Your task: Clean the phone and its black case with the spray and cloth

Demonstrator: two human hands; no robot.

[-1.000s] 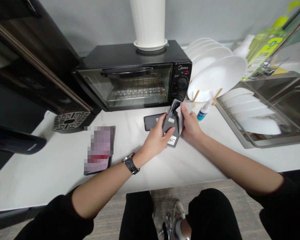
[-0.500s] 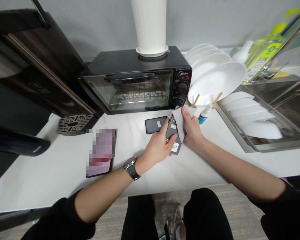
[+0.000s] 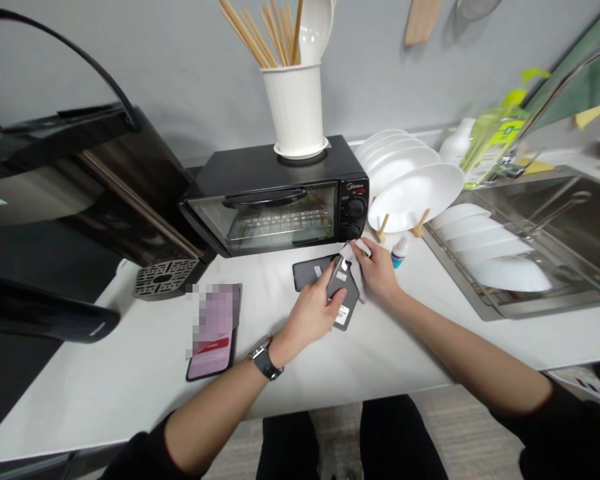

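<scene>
My left hand (image 3: 316, 308) is closed around a grey phone (image 3: 349, 299), its back turned up with small white labels on it. Pinched in my right hand (image 3: 379, 268) is a light grey cloth (image 3: 349, 251), pressed to the phone's top end near the camera area. Part of the cloth is hidden by my fingers. Behind the held phone, a dark phone (image 3: 306, 275) lies flat on the counter. A small white and blue bottle (image 3: 399, 252) stands just right of my right hand.
A black toaster oven (image 3: 275, 220) bears a white chopstick holder (image 3: 295, 107). White plates (image 3: 415, 193) stand in a rack beside the sink (image 3: 580, 227), where white bowls (image 3: 510, 272) rest. At left are a black machine (image 3: 145, 200) and a phone with a lit screen (image 3: 215, 333).
My right hand has drawn the cloth from the phone's side up to its top end, showing more of the back. My view has tilted upward, bringing the chopsticks into sight.
</scene>
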